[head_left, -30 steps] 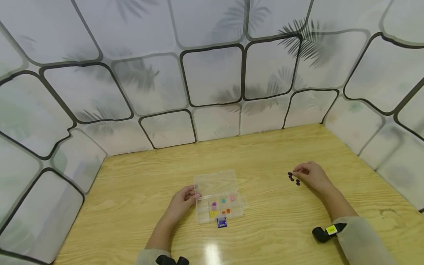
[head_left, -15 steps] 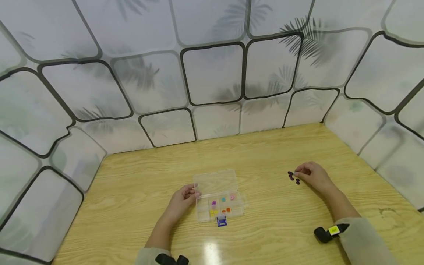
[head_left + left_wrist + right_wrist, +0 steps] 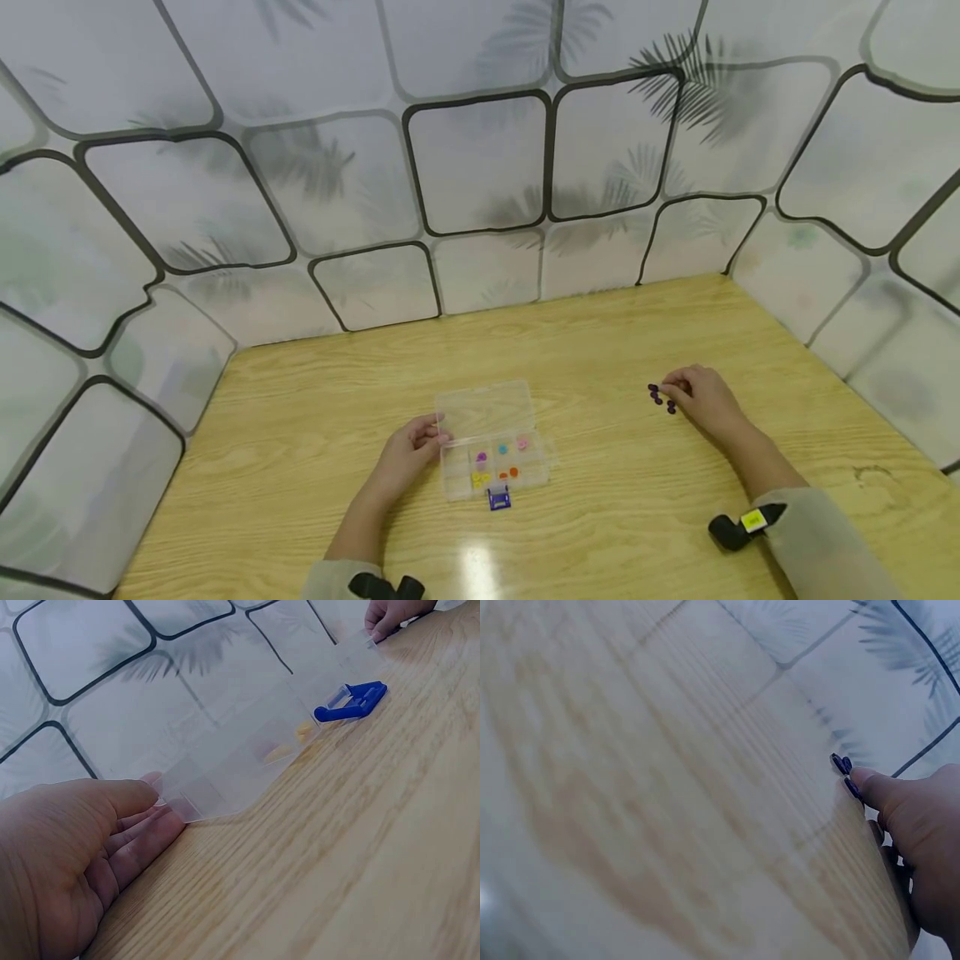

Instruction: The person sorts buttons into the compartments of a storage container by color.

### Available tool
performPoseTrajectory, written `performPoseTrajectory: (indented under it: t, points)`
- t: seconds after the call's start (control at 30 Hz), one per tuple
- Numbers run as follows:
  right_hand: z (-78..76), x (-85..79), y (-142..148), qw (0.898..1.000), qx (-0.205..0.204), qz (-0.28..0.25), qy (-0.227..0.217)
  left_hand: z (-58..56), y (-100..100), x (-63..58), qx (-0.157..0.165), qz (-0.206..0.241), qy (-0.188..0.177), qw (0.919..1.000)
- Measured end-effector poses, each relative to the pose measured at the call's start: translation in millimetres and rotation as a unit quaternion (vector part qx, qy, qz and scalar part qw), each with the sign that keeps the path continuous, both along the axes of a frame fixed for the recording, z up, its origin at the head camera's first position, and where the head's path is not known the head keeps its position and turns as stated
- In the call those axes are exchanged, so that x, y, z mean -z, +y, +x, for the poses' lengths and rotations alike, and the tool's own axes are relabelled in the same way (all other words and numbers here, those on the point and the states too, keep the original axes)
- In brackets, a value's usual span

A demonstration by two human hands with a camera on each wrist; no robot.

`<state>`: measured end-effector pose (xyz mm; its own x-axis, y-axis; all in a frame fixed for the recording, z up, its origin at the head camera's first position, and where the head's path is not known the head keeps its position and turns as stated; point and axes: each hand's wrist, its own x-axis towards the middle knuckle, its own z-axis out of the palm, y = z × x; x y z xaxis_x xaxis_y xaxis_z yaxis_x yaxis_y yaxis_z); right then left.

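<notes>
A clear plastic compartment box [image 3: 452,490] lies with its lid [image 3: 487,408] raised, in the middle of the table. Small purple, teal, pink, yellow and orange pieces sit in its compartments. At the box's left side, my left hand [image 3: 408,454] grips the edge between thumb and fingers; the left wrist view shows the thumb [image 3: 135,796] at the corner. Farther right, my right hand [image 3: 705,402] has thumb and forefinger at a group of small dark purple discs [image 3: 658,400], pinching one of them. In the right wrist view, the thumb tip touches the dark discs [image 3: 853,787]; the other fingers are mostly hidden.
A blue latch [image 3: 498,498] juts from the box's front edge. The wooden table [image 3: 585,533] meets a patterned wall covering [image 3: 487,275] at the back and sides. A black wrist camera [image 3: 727,532] is strapped on the right sleeve.
The whole head view has shifted slightly. Both hands keep nearly the same places at the box and at the dark discs.
</notes>
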<state>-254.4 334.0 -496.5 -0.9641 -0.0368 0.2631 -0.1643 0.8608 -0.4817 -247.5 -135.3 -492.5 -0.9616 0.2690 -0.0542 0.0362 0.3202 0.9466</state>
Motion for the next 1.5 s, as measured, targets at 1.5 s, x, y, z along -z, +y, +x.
performPoseTrajectory:
  t: [1.5]
  points:
    - [13.7, -21.1, -22.8, 1.0, -0.01, -0.013, 0.011, 0.0, 1.4, -0.4, -0.009, 0.003, -0.002, 1.0]
